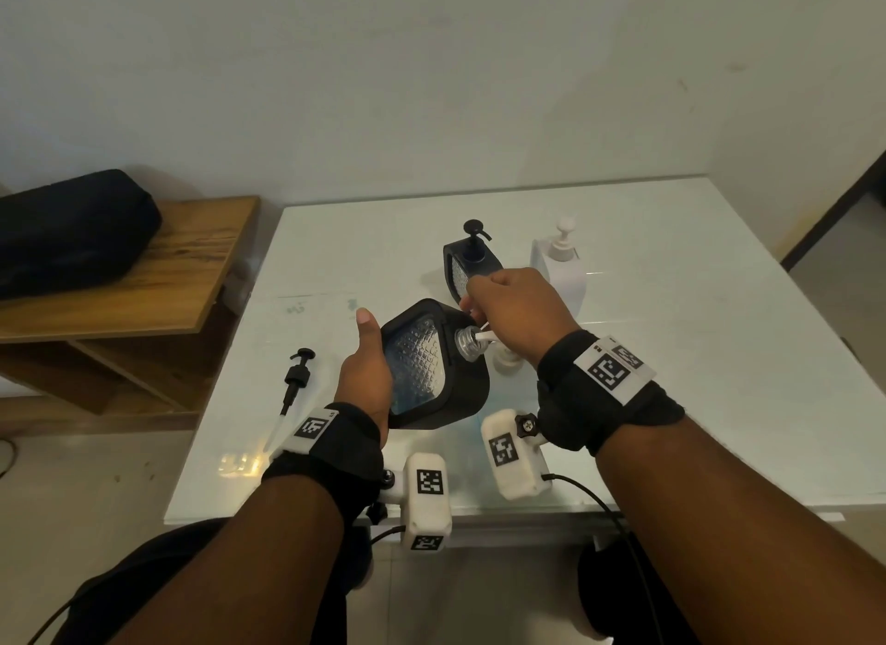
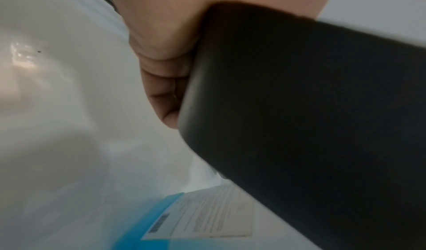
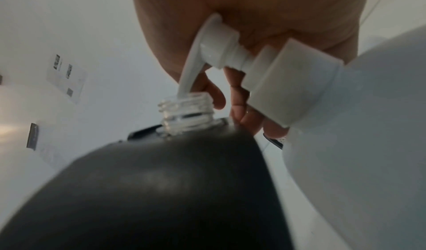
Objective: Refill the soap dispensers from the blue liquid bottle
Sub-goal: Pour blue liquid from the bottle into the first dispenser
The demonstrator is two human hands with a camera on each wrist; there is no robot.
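Note:
My left hand (image 1: 364, 366) grips a black soap dispenser (image 1: 431, 366) with a textured clear window and holds it tilted above the white table (image 1: 671, 356). Its pump is off, leaving the clear threaded neck (image 3: 186, 110) bare. My right hand (image 1: 513, 304) curls round the white pump head (image 3: 219, 50) of the blue liquid bottle (image 3: 357, 126), palm on top. The pump's nozzle tip sits in the dispenser's neck. In the head view my right hand and wrist hide most of that bottle. Its blue label (image 2: 184, 217) shows in the left wrist view below the dispenser (image 2: 299, 108).
A removed black pump (image 1: 297, 376) with its tube lies on the table to the left. Behind my hands stand a second black dispenser (image 1: 472, 260) and a white dispenser (image 1: 561, 260), both with pumps on. A wooden shelf (image 1: 144, 284) holding a black bag (image 1: 67, 227) stands left.

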